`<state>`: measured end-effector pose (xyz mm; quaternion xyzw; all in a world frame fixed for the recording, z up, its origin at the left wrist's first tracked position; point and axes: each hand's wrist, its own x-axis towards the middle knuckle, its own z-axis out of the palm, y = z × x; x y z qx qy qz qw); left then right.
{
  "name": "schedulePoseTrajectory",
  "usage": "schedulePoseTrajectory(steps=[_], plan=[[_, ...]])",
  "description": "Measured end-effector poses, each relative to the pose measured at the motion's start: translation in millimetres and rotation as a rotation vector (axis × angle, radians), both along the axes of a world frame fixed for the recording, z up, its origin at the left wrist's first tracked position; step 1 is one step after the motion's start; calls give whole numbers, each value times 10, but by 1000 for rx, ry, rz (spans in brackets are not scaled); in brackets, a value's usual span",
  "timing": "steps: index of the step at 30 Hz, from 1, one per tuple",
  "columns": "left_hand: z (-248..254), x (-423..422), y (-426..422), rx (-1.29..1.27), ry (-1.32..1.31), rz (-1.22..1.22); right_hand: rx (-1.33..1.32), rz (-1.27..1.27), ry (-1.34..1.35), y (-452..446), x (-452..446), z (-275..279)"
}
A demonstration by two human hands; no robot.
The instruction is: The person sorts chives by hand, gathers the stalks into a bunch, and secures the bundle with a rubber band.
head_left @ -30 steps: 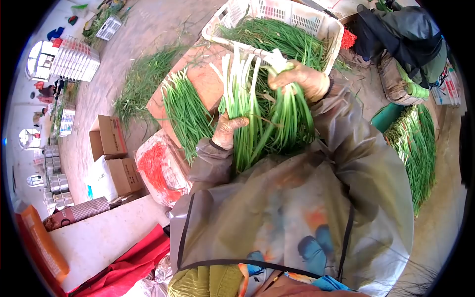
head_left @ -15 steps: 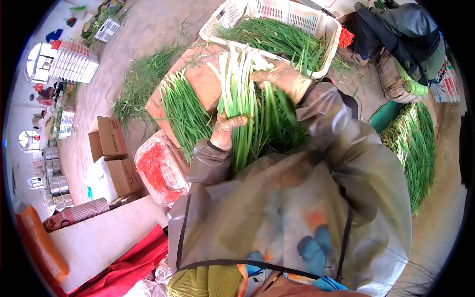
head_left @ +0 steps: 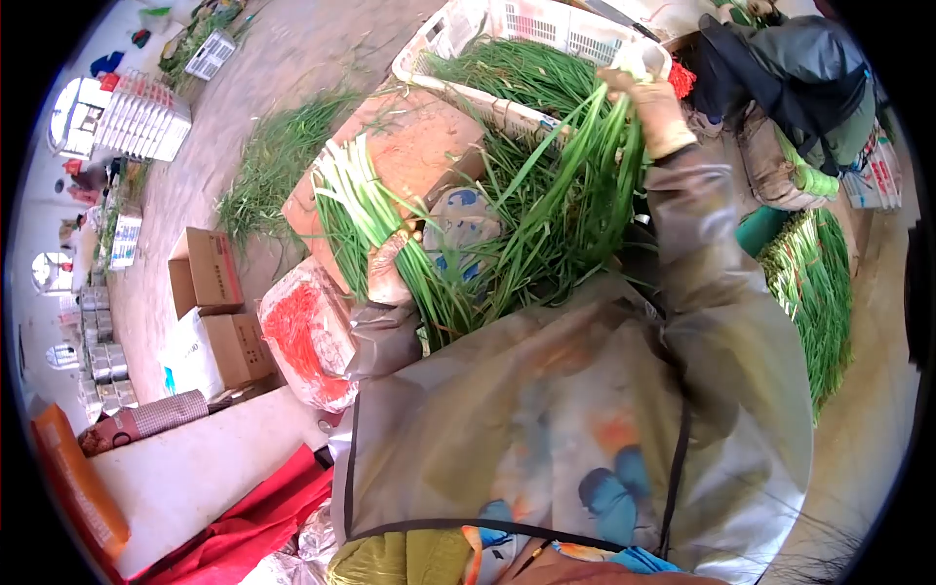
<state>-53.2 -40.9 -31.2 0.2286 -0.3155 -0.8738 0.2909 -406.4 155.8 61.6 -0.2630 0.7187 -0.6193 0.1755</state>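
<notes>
Left fingers (head_left: 396, 244) round stalks (head_left: 361, 193), right fingers (head_left: 621, 82) likewise

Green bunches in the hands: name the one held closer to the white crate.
The bunch in the right hand, near the white crate; the left hand holds the other bunch, farther away.

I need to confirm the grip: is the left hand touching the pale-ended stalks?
Touching. The head view shows the left hand closed around the stalks, their pale ends sticking out beyond it.
</notes>
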Motion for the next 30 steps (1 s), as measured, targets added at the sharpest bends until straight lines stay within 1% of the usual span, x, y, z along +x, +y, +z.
schedulePoseTrajectory(steps=[1,2,4,5,6,7,8,9,10,11,12,14,15,16,18,19,20,22,23,24,26,27,28,30], plan=[[-44,-5,-10,13,-8,-34,-138,90,-143,-1,63,87],[-71,-25,-7,26,-22,-69,-143,196,-250,42,110,195],[65,-94,75,133,85,-190,-13,269,-36,-103,261,249],[115,-147,125,109,111,-203,13,250,-135,-85,427,341],[202,-222,173,83,141,-222,-166,421,60,-140,421,277],[233,-266,172,56,171,-287,-165,451,-104,-123,431,246],[291,-303,231,-4,160,-268,-158,480,-273,-87,486,195],[303,-319,251,3,161,-297,-32,404,-269,-137,657,307],[360,-337,285,10,158,-332,2,442,-224,-174,741,279],[446,-347,346,-45,116,-332,59,465,-228,-229,843,244],[429,-389,376,-51,119,-298,113,487,-226,-299,924,187],[508,-404,434,-101,52,-331,-41,500,-282,-488,973,-196],[524,-425,459,-103,60,-345,-160,495,-283,-505,1139,-30],[593,-429,493,-92,39,-362,-40,572,-340,-560,1188,19],[524,-445,524,-177,7,-282,294,587,-113,-580,1252,213],[502,-445,482,-229,18,-314,174,580,-234,-553,1253,223],[496,-433,458,-230,18,-312,149,635,-363,-571,1181,122],[537,-415,447,-253,-25,-379,58,692,-415,-474,1123,202],[544,-399,460,-252,-22,-384,14,709,-483,-437,1078,149],[523,-400,446,-249,-21,-382,17,638,-489,-386,1075,136],[453,-382,422,-360,-76,-380,-30,617,-467,-271,1007,296],[436,-387,434,-354,-94,-370,-183,595,-559,-235,933,232],[443,-376,436,-354,-94,-370,-402,638,-655,-183,832,205],[470,-353,437,-202,-92,-393,-491,505,-677,-85,615,248]])
